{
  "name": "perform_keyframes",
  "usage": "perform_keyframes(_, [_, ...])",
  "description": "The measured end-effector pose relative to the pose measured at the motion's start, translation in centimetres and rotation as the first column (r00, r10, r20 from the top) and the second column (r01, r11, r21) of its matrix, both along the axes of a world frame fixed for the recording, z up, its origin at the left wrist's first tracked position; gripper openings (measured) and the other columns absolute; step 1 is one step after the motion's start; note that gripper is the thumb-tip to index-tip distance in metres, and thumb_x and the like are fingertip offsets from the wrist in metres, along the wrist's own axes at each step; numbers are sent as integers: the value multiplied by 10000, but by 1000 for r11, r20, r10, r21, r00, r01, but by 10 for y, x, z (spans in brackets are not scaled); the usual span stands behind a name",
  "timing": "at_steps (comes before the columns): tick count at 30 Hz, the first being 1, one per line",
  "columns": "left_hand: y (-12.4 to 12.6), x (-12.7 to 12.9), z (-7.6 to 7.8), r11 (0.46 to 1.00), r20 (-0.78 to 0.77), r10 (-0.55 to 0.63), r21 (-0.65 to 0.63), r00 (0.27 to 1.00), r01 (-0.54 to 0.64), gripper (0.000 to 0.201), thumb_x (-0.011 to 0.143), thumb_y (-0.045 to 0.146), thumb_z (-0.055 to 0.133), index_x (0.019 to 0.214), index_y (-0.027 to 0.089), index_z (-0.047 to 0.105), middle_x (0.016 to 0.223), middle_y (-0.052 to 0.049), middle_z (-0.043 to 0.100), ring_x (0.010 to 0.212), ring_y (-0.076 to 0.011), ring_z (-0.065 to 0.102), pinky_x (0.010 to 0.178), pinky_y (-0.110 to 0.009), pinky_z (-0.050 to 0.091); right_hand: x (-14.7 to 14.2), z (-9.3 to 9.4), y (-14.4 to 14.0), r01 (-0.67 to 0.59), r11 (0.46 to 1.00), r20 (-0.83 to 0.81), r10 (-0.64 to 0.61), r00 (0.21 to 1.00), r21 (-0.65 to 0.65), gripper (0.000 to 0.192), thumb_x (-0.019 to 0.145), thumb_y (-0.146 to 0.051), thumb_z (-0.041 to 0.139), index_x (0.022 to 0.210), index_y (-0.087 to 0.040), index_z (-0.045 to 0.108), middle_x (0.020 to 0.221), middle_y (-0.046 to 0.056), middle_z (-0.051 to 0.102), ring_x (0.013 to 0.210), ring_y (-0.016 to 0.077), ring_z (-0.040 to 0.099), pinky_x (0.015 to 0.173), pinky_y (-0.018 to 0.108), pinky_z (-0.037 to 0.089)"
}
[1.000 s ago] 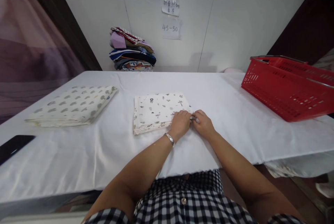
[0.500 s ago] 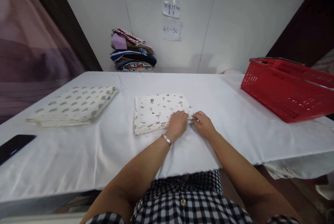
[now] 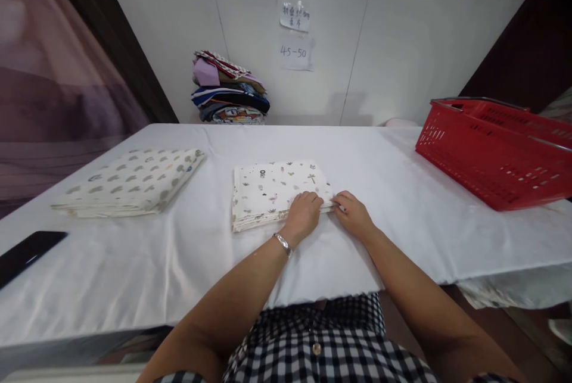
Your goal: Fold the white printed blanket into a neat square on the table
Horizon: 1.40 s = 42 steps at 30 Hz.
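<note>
Since the earlier frames little has moved: both hands have stayed at the near right corner of the folded printed cloth (image 3: pixel 274 192), the left hand (image 3: pixel 304 210) has slid a touch further onto the cloth's top, and the camera view has shifted slightly right. Left hand now lies palm down, fingers curled loosely, on the cloth's near right part, bracelet (image 3: pixel 283 243) at the wrist. Right hand (image 3: pixel 353 214) sits just beside it at the cloth's right edge, fingers narrow and pinched at the corner layers; can't tell how many layers it grips. Cloth is folded flat, roughly mid table (image 3: pixel 402 192), w/ white cover, nearer the front edge than the back. Second folded cloth w/ grey spots (image 3: pixel 134 180) lies well apart twd the left edge, same as before. Dark phone (image 3: pixel 27 252) at front left corner. Red basket (image 3: pixel 491 150) tilted at the right edge. Stack of folded fabrics (image 3: pixel 230 94) at the back edge against the wall, paper notes (image 3: pixel 295 34) taped above.
</note>
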<state>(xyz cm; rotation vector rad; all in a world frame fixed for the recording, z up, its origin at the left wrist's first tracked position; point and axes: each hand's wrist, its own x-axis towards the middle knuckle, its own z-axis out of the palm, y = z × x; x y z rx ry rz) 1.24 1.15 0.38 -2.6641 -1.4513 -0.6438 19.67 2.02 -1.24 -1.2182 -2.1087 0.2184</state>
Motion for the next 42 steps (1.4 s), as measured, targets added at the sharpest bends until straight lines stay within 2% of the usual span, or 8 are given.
perform_keyframes(18, [-2, -5, -2, 999, -11, -44, -14, 999, 44, 203, 862, 112, 448, 964, 192, 605, 948, -58, 591, 907, -197, 489, 785, -340, 389, 4, -4, 1, -11, 1000, -35, 11, 999, -10, 245, 764, -131, 516, 938, -226, 662, 958, 36, 607, 869, 170, 570, 743, 286, 460])
perform_keyframes(30, [-12, -25, 0, 997, 10, 77, -22, 997, -77, 136, 863, 188, 490, 945, 201, 598, 957, -64, 585, 922, -215, 501, 775, -363, 398, 3, -2, 1, -11, 1000, -69, 10, 998, -12, 234, 757, -135, 520, 906, -226, 677, 941, 36, 619, 833, 168, 582, 697, 284, 468])
perform_keyframes(37, [-12, -29, 4, 999, -15, 25, -21, 1000, -25, 158, 881, 148, 451, 915, 181, 602, 935, -65, 596, 901, -198, 508, 778, -348, 402, 3, -3, 1, -2, 1000, -69, 2, 998, -6, 226, 765, -141, 515, 901, -227, 673, 952, 37, 619, 827, 168, 584, 708, 290, 473])
perform_keyframes(42, [-11, -30, 1, 1000, -16, -14, -11, 1000, 14, 164, 879, 133, 448, 912, 186, 600, 930, -64, 585, 911, -198, 505, 781, -351, 402, 3, -3, 0, 12, 1000, -39, -11, 999, 27, 242, 762, -137, 512, 923, -231, 667, 974, 51, 614, 906, 192, 571, 779, 326, 478])
